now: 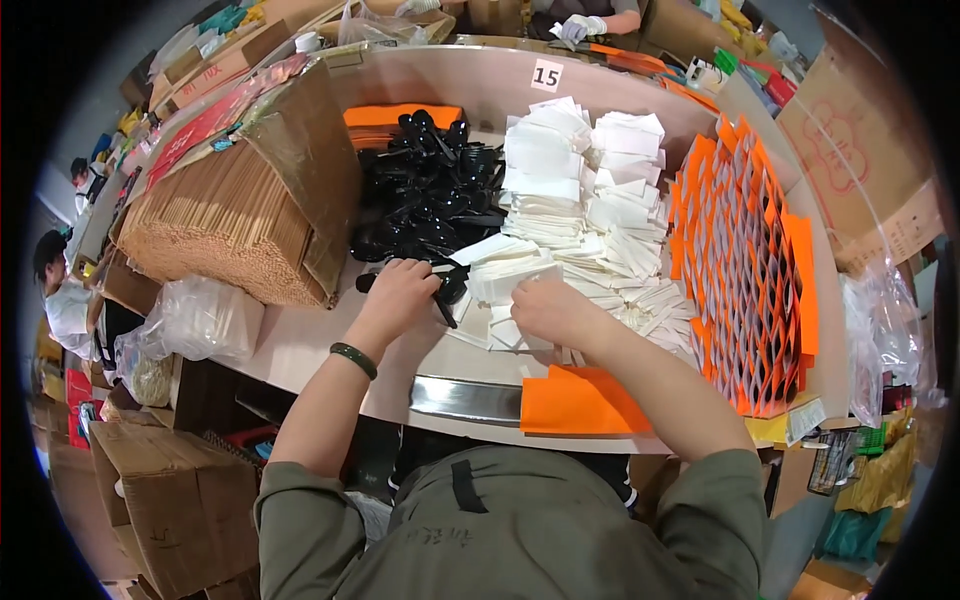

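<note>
My left hand is closed round a black plastic spoon at the front edge of a heap of black spoons. Its wrist wears a dark bracelet. Close by on the right, my right hand pinches a white folded paper slip at the near side of the white paper piles. Stacks of these white papers rise behind both hands. An orange flat sleeve lies at the table's front edge, below my right forearm.
An opened carton of thin tan sticks or sheets stands left. Many fanned orange sleeves line the right side. A metal strip sits on the front edge. Beyond the table's back wall is another person's gloved hand.
</note>
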`<state>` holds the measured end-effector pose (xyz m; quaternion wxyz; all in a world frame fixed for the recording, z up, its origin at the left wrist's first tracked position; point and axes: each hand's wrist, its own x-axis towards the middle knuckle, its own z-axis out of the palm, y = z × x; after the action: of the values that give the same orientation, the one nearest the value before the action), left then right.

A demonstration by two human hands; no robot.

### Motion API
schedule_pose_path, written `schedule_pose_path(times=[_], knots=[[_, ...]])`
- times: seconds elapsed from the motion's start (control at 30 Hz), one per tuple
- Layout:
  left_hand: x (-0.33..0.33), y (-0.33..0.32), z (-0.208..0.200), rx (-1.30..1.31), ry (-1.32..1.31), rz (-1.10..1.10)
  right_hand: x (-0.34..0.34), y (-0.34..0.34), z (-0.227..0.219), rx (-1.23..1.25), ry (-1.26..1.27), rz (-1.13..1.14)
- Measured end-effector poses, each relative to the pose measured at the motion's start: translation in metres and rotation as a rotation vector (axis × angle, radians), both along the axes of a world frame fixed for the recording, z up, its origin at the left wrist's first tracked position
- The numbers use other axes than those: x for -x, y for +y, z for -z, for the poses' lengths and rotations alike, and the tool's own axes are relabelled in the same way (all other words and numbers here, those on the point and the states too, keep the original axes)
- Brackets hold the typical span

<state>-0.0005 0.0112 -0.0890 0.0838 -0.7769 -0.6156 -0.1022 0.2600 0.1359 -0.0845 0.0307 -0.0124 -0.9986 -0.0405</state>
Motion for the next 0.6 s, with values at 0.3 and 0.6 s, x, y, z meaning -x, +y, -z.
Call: schedule_pose_path(times=[0.3,0.6], knots=[[-0.001,-0.04,-0.003,-0.04,-0.28,-0.219,-0.011,-0.06,-0.026,0.738,0.125,0.615],[-0.046,-0.08,0.02,-0.057,-0.705,-0.39,0.004,-0.006,-0.005,0.086,-0.153,0.209]])
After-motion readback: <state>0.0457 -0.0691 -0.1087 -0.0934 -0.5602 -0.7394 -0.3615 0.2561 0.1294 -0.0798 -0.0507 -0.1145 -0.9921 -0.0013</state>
